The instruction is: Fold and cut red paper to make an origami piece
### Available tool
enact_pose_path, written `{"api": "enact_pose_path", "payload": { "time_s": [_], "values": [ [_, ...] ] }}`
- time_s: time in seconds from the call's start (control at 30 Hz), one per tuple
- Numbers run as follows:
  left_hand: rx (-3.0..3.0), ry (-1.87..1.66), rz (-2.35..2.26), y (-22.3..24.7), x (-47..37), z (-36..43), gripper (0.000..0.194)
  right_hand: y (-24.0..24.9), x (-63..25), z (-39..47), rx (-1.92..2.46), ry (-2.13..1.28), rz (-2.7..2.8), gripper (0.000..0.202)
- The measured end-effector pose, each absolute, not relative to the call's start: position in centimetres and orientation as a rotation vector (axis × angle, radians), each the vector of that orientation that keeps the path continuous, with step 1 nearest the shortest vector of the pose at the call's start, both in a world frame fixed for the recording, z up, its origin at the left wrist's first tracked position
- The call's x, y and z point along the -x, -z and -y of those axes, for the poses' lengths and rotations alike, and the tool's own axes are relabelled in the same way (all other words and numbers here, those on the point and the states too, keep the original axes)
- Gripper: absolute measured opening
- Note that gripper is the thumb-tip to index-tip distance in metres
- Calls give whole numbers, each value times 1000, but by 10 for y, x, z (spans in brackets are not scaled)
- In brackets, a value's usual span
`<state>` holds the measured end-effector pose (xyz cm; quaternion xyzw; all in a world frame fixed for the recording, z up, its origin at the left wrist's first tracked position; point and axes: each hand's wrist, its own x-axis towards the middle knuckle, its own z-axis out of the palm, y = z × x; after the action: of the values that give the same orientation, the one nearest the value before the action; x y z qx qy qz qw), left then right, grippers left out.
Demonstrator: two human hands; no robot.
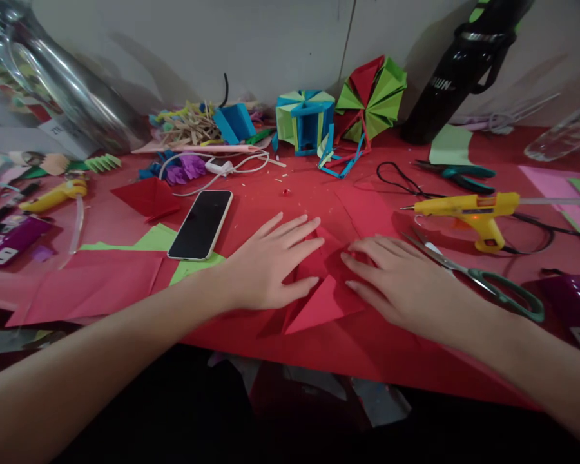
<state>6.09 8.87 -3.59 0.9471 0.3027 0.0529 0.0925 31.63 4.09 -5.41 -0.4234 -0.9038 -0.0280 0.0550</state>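
A folded red paper [325, 303] with a pointed lower corner lies on the red tabletop [270, 341] near its front edge. My left hand [273, 264] rests palm down at the paper's left side, its fingers spread. On the right side, my right hand [391, 274] touches the paper with its fingertips, the fingers slightly bent and a little apart. Nothing shows gripped in either hand. Parts of the paper are hidden under the fingers.
A phone [202, 225] lies on green paper left of my hands. Scissors [483, 277] and a yellow glue gun [468, 209] are at the right. Behind stand paper models [305, 122] and a black bottle [457, 84]; a metal flask [72, 77] is back left.
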Motion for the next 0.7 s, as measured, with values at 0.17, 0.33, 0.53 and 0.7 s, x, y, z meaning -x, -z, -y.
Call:
{"api": "enact_pose_path", "payload": {
  "time_s": [0.17, 0.33, 0.53, 0.7],
  "values": [
    [-2889, -198, -633, 23, -73, -49, 38, 59, -302, -42, 1429, 83, 2645, 34],
    [-2901, -47, -612, 25, -73, -33, 30, 67, -295, -57, 1465, 94, 2468, 38],
    [-2457, -608, -1243, 30, -58, -63, 53, 54, -307, -54, 1521, -598, 1844, 17],
    [-1871, -569, -1054, 24, -51, -80, 53, 45, -313, -44, 1419, -888, 1537, 38]
  ]
}}
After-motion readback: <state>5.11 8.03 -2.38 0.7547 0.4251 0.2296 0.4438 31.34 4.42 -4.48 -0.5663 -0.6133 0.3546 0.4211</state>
